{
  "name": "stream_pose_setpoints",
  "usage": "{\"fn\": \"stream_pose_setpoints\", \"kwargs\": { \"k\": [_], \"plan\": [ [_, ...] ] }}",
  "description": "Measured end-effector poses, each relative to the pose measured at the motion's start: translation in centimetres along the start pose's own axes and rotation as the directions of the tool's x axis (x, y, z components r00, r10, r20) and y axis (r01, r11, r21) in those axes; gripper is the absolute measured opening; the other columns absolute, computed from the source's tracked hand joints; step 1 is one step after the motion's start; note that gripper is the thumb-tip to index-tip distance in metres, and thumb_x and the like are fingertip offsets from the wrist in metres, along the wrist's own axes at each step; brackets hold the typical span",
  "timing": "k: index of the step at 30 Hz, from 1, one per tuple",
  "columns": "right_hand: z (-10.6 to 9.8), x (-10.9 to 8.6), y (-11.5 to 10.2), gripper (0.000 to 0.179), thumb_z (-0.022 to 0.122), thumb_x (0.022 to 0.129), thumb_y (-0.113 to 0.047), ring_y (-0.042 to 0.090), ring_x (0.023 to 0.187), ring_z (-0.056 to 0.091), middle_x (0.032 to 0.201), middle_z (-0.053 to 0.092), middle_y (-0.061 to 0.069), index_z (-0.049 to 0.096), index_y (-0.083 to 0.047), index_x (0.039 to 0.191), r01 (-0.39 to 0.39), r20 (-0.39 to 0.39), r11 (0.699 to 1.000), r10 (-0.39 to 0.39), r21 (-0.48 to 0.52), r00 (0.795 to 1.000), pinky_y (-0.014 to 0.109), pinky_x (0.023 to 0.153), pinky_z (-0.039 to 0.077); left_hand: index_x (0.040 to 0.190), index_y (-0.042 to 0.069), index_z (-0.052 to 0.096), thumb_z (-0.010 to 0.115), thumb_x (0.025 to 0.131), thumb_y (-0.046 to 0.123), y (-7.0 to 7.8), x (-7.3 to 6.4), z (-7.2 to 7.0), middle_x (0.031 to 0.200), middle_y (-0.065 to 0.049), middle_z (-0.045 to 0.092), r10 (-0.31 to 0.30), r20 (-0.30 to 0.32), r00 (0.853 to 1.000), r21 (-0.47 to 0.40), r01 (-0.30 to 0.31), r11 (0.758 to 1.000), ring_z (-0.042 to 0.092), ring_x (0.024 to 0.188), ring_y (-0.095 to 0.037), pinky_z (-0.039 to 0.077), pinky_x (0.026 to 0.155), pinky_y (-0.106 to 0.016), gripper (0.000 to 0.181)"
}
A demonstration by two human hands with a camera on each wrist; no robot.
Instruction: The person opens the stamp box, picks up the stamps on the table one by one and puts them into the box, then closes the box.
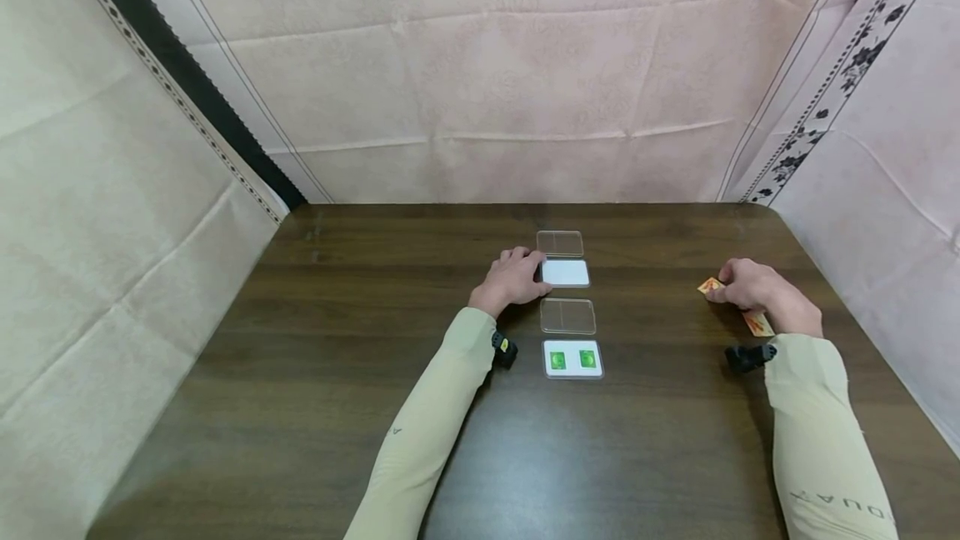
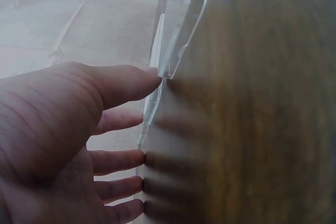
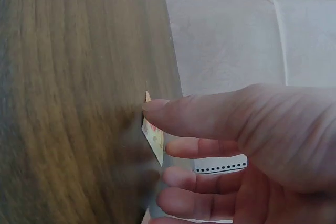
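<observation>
My left hand (image 1: pixel 513 280) rests at the left edge of a clear plastic case with a white insert (image 1: pixel 566 273). In the left wrist view the thumb touches a corner of the case, while the other fingers stretch to the table. At the right, my right hand (image 1: pixel 761 292) pinches an orange-yellow postage stamp (image 3: pixel 152 130) with notched edges between thumb and finger; the hand partly hides it. A second orange stamp (image 1: pixel 758 324) lies on the table beneath that hand, partly covered. Nearer me, another case (image 1: pixel 573 371) holds two green stamps (image 1: pixel 588 358) on white.
Two clear lids (image 1: pixel 567 317) (image 1: pixel 559 243) lie above the cases on the dark wooden table (image 1: pixel 337 407). Light patterned cloth (image 1: pixel 480 90) hangs behind the table and along both sides.
</observation>
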State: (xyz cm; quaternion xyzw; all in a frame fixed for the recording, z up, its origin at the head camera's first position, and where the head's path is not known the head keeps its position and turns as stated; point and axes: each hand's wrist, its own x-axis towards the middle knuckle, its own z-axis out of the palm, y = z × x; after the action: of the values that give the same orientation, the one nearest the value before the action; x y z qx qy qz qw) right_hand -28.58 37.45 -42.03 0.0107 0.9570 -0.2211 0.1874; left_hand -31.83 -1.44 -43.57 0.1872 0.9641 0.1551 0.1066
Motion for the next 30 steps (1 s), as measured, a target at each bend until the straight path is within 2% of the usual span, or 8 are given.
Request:
{"fn": "stream_pose_setpoints", "kwargs": {
  "k": [8, 12, 17, 21, 30],
  "plan": [
    [0.18, 0.03, 0.02, 0.037, 0.066, 0.089, -0.025, 0.024, 0.074, 0.054, 0.08, 0.053, 0.012, 0.051, 0.007, 0.103, 0.016, -0.033, 1.0, -0.017, -0.023, 0.999, 0.031, 0.057, 0.051, 0.148, 0.021, 0.041, 0.058, 0.097, 0.043, -0.01, -0.05, -0.05, 0.155, -0.01, 0.035, 0.01, 0.006, 1.0, 0.0, -0.01, 1.0, 0.032, 0.141, -0.031, 0.029, 0.117, -0.048, 0.059],
    [0.18, 0.09, -0.02, 0.036, 0.066, 0.09, -0.024, 0.025, 0.077, 0.053, 0.082, 0.052, 0.013, 0.052, 0.006, 0.104, 0.012, -0.025, 1.0, -0.012, -0.005, 1.0, 0.032, 0.058, 0.052, 0.149, 0.02, 0.041, 0.058, 0.097, 0.043, -0.04, -0.14, -0.07, 0.155, -0.01, 0.035, 0.007, 0.006, 1.0, -0.002, -0.007, 1.0, 0.032, 0.141, -0.031, 0.029, 0.117, -0.047, 0.059],
    [0.42, 0.35, 0.17, 0.038, 0.066, 0.091, -0.023, 0.025, 0.08, 0.052, 0.089, 0.052, 0.016, 0.049, 0.006, 0.108, -0.001, 0.003, 0.999, 0.001, 0.034, 1.0, 0.033, 0.06, 0.052, 0.148, 0.02, 0.041, 0.058, 0.097, 0.043, -0.1, -0.19, 0.05, 0.154, -0.01, 0.036, 0.013, 0.0, 1.0, 0.008, -0.013, 1.0, 0.034, 0.14, -0.031, 0.03, 0.116, -0.047, 0.059],
    [0.61, 0.56, 0.32, 0.039, 0.067, 0.091, -0.023, 0.026, 0.081, 0.051, 0.092, 0.051, 0.017, 0.045, 0.004, 0.11, 0.0, -0.003, 0.998, 0.0, 0.057, 1.0, 0.033, 0.06, 0.051, 0.148, 0.02, 0.041, 0.058, 0.097, 0.044, -0.14, -0.15, 0.19, 0.154, -0.01, 0.036, 0.008, 0.001, 1.0, 0.014, -0.008, 1.0, 0.034, 0.139, -0.031, 0.03, 0.116, -0.047, 0.059],
    [0.65, 0.54, 0.27, 0.042, 0.067, 0.089, -0.017, 0.024, 0.074, 0.054, 0.087, 0.052, 0.017, 0.037, 0.004, 0.109, 0.027, -0.033, 0.997, -0.025, 0.071, 0.999, 0.033, 0.059, 0.05, 0.147, 0.02, 0.042, 0.058, 0.096, 0.044, 0.0, 0.01, 0.12, 0.153, -0.01, 0.037, 0.004, -0.003, 1.0, 0.012, -0.004, 1.0, 0.034, 0.139, -0.03, 0.03, 0.116, -0.047, 0.058]
  ]
}}
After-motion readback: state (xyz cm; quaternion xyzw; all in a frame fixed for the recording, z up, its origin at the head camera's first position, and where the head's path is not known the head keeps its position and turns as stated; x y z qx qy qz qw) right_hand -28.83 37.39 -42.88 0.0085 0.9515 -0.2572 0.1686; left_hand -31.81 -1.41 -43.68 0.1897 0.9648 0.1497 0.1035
